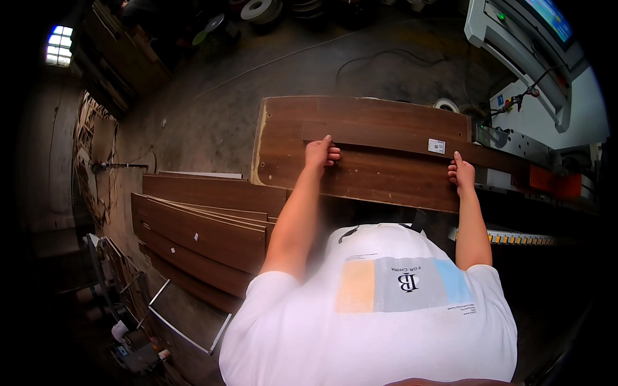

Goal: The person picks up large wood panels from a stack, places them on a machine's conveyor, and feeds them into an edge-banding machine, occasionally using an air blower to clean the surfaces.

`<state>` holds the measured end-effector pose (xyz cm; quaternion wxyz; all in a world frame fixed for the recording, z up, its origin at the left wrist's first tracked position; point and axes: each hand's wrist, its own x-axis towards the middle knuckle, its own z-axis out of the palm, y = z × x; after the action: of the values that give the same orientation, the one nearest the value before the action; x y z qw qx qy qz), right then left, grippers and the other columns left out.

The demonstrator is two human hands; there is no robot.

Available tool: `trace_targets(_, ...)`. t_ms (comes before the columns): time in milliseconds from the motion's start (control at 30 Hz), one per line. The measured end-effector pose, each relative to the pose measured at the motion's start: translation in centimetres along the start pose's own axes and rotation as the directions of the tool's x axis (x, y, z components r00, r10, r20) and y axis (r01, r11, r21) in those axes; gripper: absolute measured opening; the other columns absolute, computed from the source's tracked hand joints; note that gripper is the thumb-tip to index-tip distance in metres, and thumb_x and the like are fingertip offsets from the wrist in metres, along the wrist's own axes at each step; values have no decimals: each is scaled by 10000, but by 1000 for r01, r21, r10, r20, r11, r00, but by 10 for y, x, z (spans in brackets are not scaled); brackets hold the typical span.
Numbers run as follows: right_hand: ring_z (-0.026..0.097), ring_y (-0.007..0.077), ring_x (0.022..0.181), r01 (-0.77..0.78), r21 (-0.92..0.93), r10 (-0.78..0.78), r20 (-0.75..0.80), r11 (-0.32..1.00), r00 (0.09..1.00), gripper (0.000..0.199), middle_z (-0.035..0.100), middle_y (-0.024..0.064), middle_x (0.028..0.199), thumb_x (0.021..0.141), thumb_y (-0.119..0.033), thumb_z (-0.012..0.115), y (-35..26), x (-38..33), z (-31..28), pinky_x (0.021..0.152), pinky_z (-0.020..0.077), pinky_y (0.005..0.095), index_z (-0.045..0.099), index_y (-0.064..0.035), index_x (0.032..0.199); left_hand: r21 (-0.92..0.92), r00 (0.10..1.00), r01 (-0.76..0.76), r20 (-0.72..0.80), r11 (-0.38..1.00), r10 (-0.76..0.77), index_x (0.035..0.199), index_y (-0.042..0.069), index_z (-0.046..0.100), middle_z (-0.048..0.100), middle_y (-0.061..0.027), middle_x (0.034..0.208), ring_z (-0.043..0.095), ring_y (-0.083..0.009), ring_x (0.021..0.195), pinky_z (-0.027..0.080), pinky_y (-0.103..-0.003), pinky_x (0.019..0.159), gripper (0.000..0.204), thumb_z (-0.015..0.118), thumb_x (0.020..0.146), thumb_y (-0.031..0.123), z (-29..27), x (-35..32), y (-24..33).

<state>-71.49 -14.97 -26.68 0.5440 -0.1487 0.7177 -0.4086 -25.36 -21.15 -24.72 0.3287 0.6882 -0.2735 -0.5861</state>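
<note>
Near us on the left lies a pile of brown boards (199, 225); we should take care not to bump it. Our left hand (322, 155) grips the near edge of the thin brown strip (380, 137), close to its left end. Our right hand (462, 174) grips the same edge farther right, by the white label (436, 146). The strip is over the wide brown board (386, 177), and its right end runs toward the orange part (555, 182) of the big machine (582, 119). We think it's best to hold both hands level, so the strip does not twist, with our fingers well away from that machine.
</note>
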Motion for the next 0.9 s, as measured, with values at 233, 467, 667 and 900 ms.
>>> trace_targets(233, 522, 98, 454, 20, -18, -20, -25, 1000, 999, 401, 593, 32, 653, 945, -431, 659, 8, 6, 0, 398, 350, 226, 589, -40, 894, 7, 1000, -9, 12, 1000, 9, 991, -24, 641, 723, -109, 810, 670, -146, 582, 473, -248, 437, 391, 562, 1002, 359, -3, 5, -7)
trace_targets(467, 502, 79, 450, 14, -5, -15, -34, 1000, 999, 429, 580, 21, 653, 924, -463, 679, 4, -1, 1, 394, 336, 216, 579, -47, 898, -50, 997, -8, 70, 999, 12, 966, 5, 632, 698, -83, 775, 627, -129, 545, 441, -232, 432, 349, 563, 1000, 346, -4, 16, -9)
trace_targets(667, 567, 120, 482, 33, -67, -38, -72, 997, 997, 448, 622, 54, 679, 927, -460, 668, -1, -9, 6, 433, 421, 255, 617, -17, 893, 6, 998, 21, 58, 1000, -22, 923, 63, 614, 646, -13, 737, 569, -84, 538, 377, -211, 423, 301, 551, 1015, 343, -2, 10, -6)
trace_targets(900, 633, 133, 515, 38, -92, -45, -82, 995, 996, 428, 691, 65, 711, 924, -450, 658, 2, -6, 4, 468, 480, 282, 658, -28, 852, 36, 999, 9, 35, 999, -10, 938, 74, 628, 674, -25, 752, 602, -101, 545, 405, -225, 420, 300, 575, 1000, 363, -1, 9, -5)
